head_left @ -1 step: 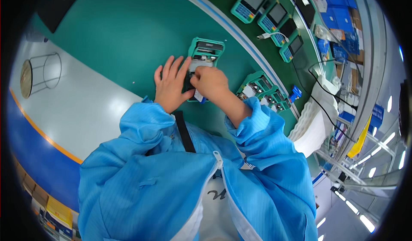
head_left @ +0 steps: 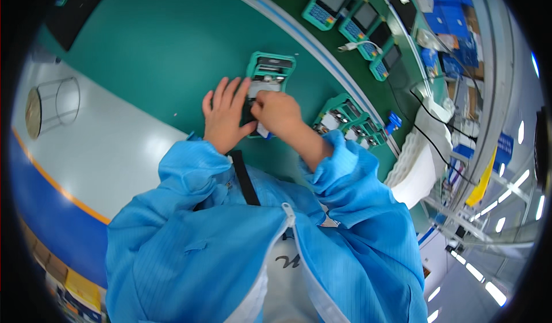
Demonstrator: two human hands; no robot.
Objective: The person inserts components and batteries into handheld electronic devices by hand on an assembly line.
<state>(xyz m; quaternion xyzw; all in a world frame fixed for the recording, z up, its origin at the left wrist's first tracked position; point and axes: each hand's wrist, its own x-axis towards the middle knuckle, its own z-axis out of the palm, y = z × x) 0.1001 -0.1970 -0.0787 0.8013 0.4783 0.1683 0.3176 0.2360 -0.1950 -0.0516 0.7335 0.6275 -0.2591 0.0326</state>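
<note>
On the green tabletop in front of me lies a teal-framed handheld terminal (head_left: 271,64), its inner parts exposed: a dark bar at the far end and a pale grey section in the middle. My left hand (head_left: 223,116) rests along its left side with the fingers stretched and spread. Over the middle of the terminal, my right hand (head_left: 277,112) is closed, fingers curled and pressed down. What those fingertips grip, if anything, is hidden. A small white-and-blue piece (head_left: 263,131) shows beneath the right hand at the terminal's near end.
Two similar opened teal housings (head_left: 339,111) lie to the right. Beyond a metal rail, several teal terminals with screens and keypads (head_left: 326,4) stand with a white cable (head_left: 361,45). Further right are a blue connector (head_left: 394,122) and white foam sheeting (head_left: 417,159). A round stool (head_left: 34,113) stands at left.
The whole view has shifted slightly, so the table and terminals appear a little further left. Both hands stay at the same terminal in nearly the same pose.
</note>
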